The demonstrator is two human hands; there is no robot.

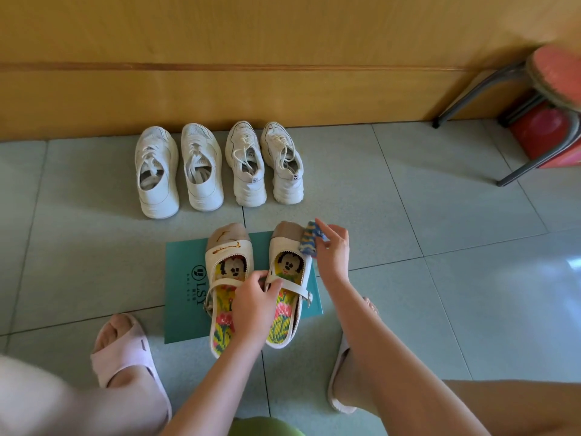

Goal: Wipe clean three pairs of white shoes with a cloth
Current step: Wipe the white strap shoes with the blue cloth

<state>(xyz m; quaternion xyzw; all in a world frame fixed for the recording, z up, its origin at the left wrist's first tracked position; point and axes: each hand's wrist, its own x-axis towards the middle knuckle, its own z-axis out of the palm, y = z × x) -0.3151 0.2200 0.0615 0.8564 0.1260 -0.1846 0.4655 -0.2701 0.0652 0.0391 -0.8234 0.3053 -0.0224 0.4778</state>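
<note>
Upper centre-left, by wall: plain sneakers, chunky sneakers. Centre, on teal board: stained shoe, second shoe just beside. Pinches second shoe's inner rim with left hand, fingers curled. Holds cloth against its toe edge with right hand, fingertip pinch. Upper right: stool.

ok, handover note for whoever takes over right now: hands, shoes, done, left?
Left hand grips the right strap shoe by its inner edge.
Right hand holds the cloth at that shoe's toe.
Both strap shoes sit on a teal board.
Left strap shoe has brown marks on its toe: needs wiping.
Left sneaker pair and right sneaker pair stand by the wall, untouched now; cannot tell if wiped.
</note>
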